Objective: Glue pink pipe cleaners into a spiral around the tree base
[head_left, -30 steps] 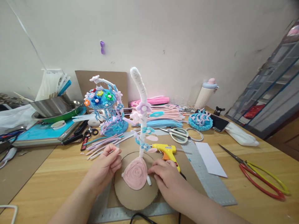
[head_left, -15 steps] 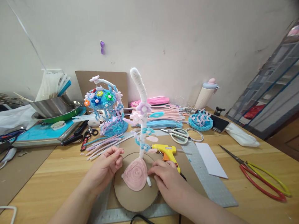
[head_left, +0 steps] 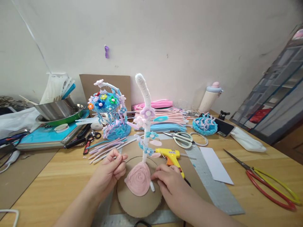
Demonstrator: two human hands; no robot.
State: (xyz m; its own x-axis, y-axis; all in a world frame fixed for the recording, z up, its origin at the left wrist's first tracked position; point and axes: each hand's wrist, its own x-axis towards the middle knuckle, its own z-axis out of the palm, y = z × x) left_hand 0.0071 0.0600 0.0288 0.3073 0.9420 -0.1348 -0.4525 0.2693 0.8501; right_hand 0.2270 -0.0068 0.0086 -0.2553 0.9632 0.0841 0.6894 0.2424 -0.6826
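Observation:
A pink pipe-cleaner spiral (head_left: pixel 138 182) lies on a round cardboard disc (head_left: pixel 138 201). From it rises a white fuzzy stem (head_left: pixel 145 104) with small flowers and leaves. My left hand (head_left: pixel 110 171) rests at the spiral's left edge, fingers curled and pinched, with nothing I can make out in them. My right hand (head_left: pixel 168 181) presses fingertips against the spiral's right edge, beside a loose white pipe-cleaner end (head_left: pixel 151 186). A yellow glue gun (head_left: pixel 170 156) lies just behind my right hand.
A blue flowered pipe-cleaner sculpture (head_left: pixel 109 108) stands behind, with loose pipe cleaners (head_left: pixel 106 147) and stacked pink and blue bundles (head_left: pixel 165 118). White scissors (head_left: pixel 183 138), red-yellow shears (head_left: pixel 270 186), white paper (head_left: pixel 215 165), a steel ruler (head_left: pixel 213 186), a blue coil basket (head_left: pixel 204 124) and steel bowls (head_left: pixel 56 108) crowd the table.
My left hand has crept right, closer to the spiral's edge. The view has shifted slightly; my right hand stays at the spiral's right side.

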